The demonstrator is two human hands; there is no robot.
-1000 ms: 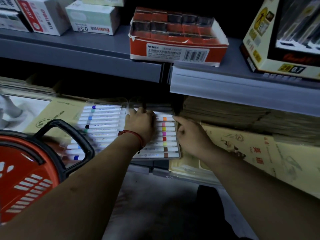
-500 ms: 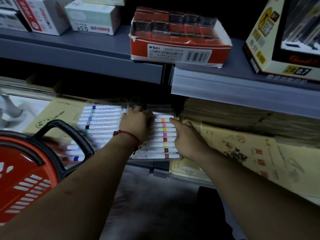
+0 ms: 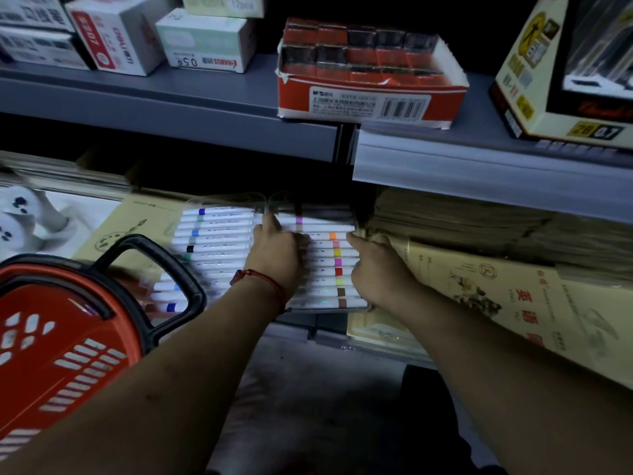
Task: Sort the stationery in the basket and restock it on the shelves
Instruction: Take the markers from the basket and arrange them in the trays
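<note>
Two clear packs of coloured markers lie side by side on the lower shelf. My left hand (image 3: 277, 252), with a red string on the wrist, lies flat on the left part of the right marker pack (image 3: 329, 269), fingers pointing into the shelf. My right hand (image 3: 380, 269) holds that pack's right edge between its index finger and thumb. The left marker pack (image 3: 215, 241) lies untouched beside it. The red basket (image 3: 51, 337) with its black handle (image 3: 164, 269) hangs at the lower left; its contents are hidden.
Tan sketch pads (image 3: 513, 296) lie right of the markers, with stacked paper (image 3: 462, 228) behind them. The upper shelf (image 3: 171, 108) carries white boxes (image 3: 120, 36), an open red carton (image 3: 370, 80) and a yellow display box (image 3: 548, 80). Its edge overhangs the markers.
Both hands stay on the right marker pack. My right hand has crept slightly left against the pack's edge; the pack has barely moved.
</note>
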